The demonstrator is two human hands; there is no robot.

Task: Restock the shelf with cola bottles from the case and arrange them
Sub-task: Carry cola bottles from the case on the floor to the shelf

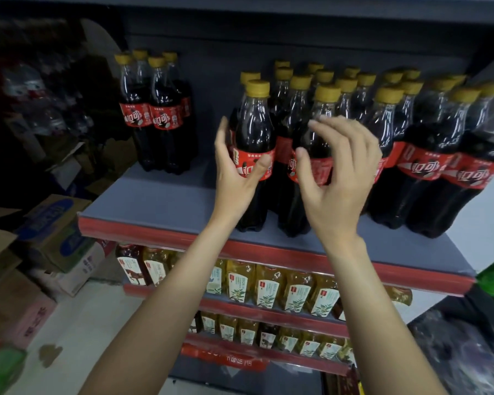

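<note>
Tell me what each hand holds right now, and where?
Left hand grips the front cola bottle at its red label. Right hand holds nothing, fingers loosely curled before the neighbouring bottle.

Both bare forearms reach up and forward. The left hand (234,172) wraps around a dark cola bottle with a yellow cap and red label (253,155), thumb across the label. The right hand (340,178) hovers beside it, fingers loosely curled, holding nothing.

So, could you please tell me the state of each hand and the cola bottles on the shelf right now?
left hand: grips the front-left cola bottle, upright on the shelf
right hand: fingers loosely curled, holding nothing
separate group of four bottles: upright, capped
main block of bottles: upright, capped
</note>
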